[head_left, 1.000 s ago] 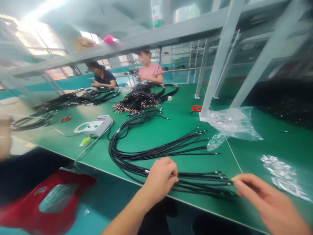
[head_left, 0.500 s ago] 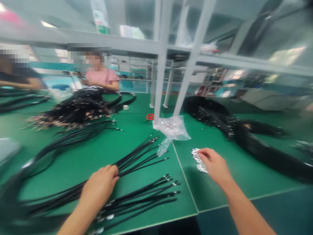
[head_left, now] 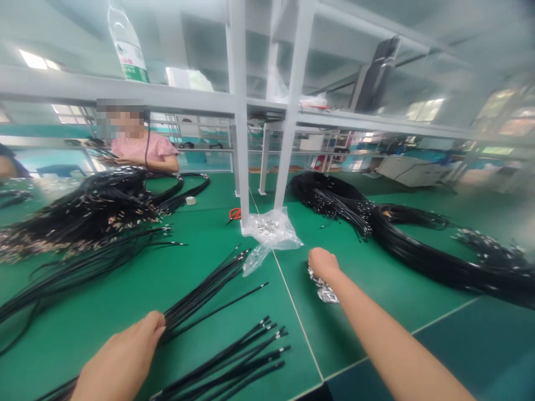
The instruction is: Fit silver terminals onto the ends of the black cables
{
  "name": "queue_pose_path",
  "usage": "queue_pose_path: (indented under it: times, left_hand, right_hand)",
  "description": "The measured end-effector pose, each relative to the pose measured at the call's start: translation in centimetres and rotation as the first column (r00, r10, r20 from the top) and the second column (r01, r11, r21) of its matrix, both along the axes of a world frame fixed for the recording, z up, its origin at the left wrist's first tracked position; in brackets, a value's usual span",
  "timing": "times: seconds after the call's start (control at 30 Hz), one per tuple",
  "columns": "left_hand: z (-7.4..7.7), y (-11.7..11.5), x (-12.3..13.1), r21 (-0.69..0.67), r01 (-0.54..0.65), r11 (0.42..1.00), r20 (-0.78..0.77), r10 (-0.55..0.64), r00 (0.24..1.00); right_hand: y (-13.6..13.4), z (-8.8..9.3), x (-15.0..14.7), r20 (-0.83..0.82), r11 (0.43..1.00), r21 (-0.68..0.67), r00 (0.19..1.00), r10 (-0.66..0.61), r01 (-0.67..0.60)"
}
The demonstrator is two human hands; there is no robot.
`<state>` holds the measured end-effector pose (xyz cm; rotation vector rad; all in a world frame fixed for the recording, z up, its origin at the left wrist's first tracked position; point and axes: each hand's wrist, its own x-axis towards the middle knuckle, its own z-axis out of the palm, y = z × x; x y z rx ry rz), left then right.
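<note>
My left hand is closed around a bundle of thin black cables, whose light-marked ends fan out to the upper right. One cable lies apart from the rest, pointing right. Below that bundle, a second group of black cables rests on the green tabletop. My right hand is on a small pile of silver metal pieces, with its fingers curled in. The fingertips are hidden, so what they pinch does not show. A clear plastic bag with more small silver pieces lies beyond, between both hands.
White shelf posts rise from the table behind the bag, near red-handled scissors. Black cable heaps lie at left and coiled at right. A person in pink sits across the table. A bottle stands on the shelf.
The view has swung right. My right fingers have curled in more over the silver pieces. Fewer cables lie apart from the bundle in my left hand, which stays closed on it.
</note>
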<state>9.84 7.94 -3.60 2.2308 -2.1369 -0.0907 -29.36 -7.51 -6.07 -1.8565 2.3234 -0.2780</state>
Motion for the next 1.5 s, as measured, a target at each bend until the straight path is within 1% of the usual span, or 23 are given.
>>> queue_pose_path:
  times: [0.1, 0.17, 0.23, 0.3, 0.33, 0.4, 0.47, 0.53, 0.6, 0.67, 0.77, 0.8, 0.83, 0.9, 1.0, 1.17, 1.2, 1.23, 1.33, 1.37, 1.4, 1.43, 1.5]
  left_hand:
    - [0.1, 0.2, 0.3, -0.099, 0.084, 0.992, 0.040, -0.080, 0.996]
    - [0.0, 0.2, 0.6, -0.067, 0.065, 0.996, 0.014, -0.064, 0.998]
    - [-0.1, 0.1, 0.9, 0.019, -0.002, 1.000, -0.089, 0.004, 0.996]
    - [-0.3, -0.2, 1.1, 0.067, -0.035, 0.997, -0.249, 0.051, 0.967]
    - [-0.2, -0.3, 0.9, 0.069, -0.023, 0.997, -0.332, 0.044, 0.942]
    - [0.1, -0.4, 0.0, 0.050, 0.033, 0.998, -0.455, -0.006, 0.891]
    - [1.0, -0.1, -2.0, 0.032, 0.088, 0.996, -0.504, -0.060, 0.862]
    - [2.3, 0.6, -4.8, -0.004, 0.141, 0.990, -0.535, -0.121, 0.836]
    - [3.4, 1.5, -7.9, -0.057, 0.184, 0.981, -0.575, -0.183, 0.798]
    - [4.0, 2.4, -10.7, -0.129, 0.239, 0.962, -0.592, -0.268, 0.760]
    - [3.8, 3.3, -13.3, -0.241, 0.350, 0.905, -0.533, -0.425, 0.732]
    - [3.6, 3.4, -13.7, -0.273, 0.374, 0.886, -0.498, -0.463, 0.733]
    - [3.3, 3.5, -14.0, -0.301, 0.385, 0.872, -0.464, -0.487, 0.740]
    - [2.7, 3.4, -14.2, -0.350, 0.372, 0.860, -0.409, -0.498, 0.765]
    - [2.1, 3.0, -14.2, -0.400, 0.354, 0.845, -0.359, -0.500, 0.788]
    - [1.8, 2.7, -14.4, -0.411, 0.391, 0.823, -0.290, -0.525, 0.800]
    - [1.8, 2.7, -14.4, -0.415, 0.400, 0.817, -0.272, -0.531, 0.802]
    - [1.9, 2.7, -14.4, -0.420, 0.410, 0.809, -0.252, -0.538, 0.804]
    - [2.0, 2.8, -14.2, -0.439, 0.434, 0.786, -0.184, -0.552, 0.814]
    - [2.1, 2.8, -14.2, -0.443, 0.441, 0.780, -0.166, -0.555, 0.815]
    - [2.1, 2.9, -14.1, -0.444, 0.448, 0.776, -0.156, -0.560, 0.814]
    - [2.2, 2.9, -14.0, -0.440, 0.456, 0.774, -0.152, -0.565, 0.811]
    - [2.3, 2.9, -13.9, -0.420, 0.474, 0.774, -0.152, -0.575, 0.804]
  right_hand:
    - [0.0, 0.4, -0.6, 0.104, 0.997, -0.057, 0.994, -0.046, 0.052]
    - [0.3, 1.2, -1.4, 0.212, 0.988, -0.122, 0.975, -0.067, 0.094]
    - [1.1, 2.0, -2.2, 0.348, 0.972, -0.197, 0.936, -0.051, 0.127]
    - [2.3, 2.6, -2.6, 0.501, 0.954, -0.267, 0.866, 0.014, 0.139]
    - [3.1, 2.8, -2.5, 0.578, 0.946, -0.293, 0.814, 0.061, 0.138]
    - [4.9, 2.7, -1.5, 0.721, 0.939, -0.320, 0.675, 0.156, 0.124]
    - [7.1, 2.3, 0.3, 0.830, 0.943, -0.317, 0.511, 0.224, 0.102]
    - [9.4, 1.9, 2.5, 0.901, 0.953, -0.293, 0.354, 0.250, 0.072]
    - [11.7, 1.6, 4.6, 0.941, 0.965, -0.261, 0.231, 0.246, 0.033]
    - [13.6, 1.7, 6.2, 0.970, 0.976, -0.219, 0.103, 0.219, -0.012]
    - [15.6, 2.0, 7.5, 0.980, 0.986, -0.146, -0.145, 0.134, -0.076]
    - [16.1, 2.1, 7.6, 0.971, 0.988, -0.126, -0.217, 0.104, -0.087]
    - [16.4, 2.1, 7.6, 0.960, 0.990, -0.112, -0.267, 0.084, -0.090]
    - [16.8, 2.1, 7.2, 0.952, 0.992, -0.104, -0.295, 0.077, -0.075]
    - [16.9, 1.9, 6.5, 0.951, 0.992, -0.111, -0.295, 0.091, -0.053]
    - [16.8, 1.8, 5.8, 0.946, 0.992, -0.108, -0.313, 0.082, -0.065]
    - [16.8, 1.8, 5.8, 0.953, 0.992, -0.114, -0.290, 0.092, -0.062]
    - [16.8, 1.9, 5.7, 0.964, 0.990, -0.129, -0.242, 0.114, -0.049]
    - [16.7, 2.1, 5.5, 0.980, 0.980, -0.199, -0.002, 0.199, -0.013]
    - [16.7, 2.2, 5.5, 0.977, 0.978, -0.207, 0.049, 0.207, -0.015]
    - [16.7, 2.3, 5.4, 0.978, 0.980, -0.198, 0.056, 0.199, -0.029]
    - [16.6, 2.4, 5.4, 0.984, 0.983, -0.176, 0.019, 0.177, -0.052]
    - [16.6, 2.5, 5.3, 0.985, 0.986, -0.128, -0.126, 0.114, -0.103]
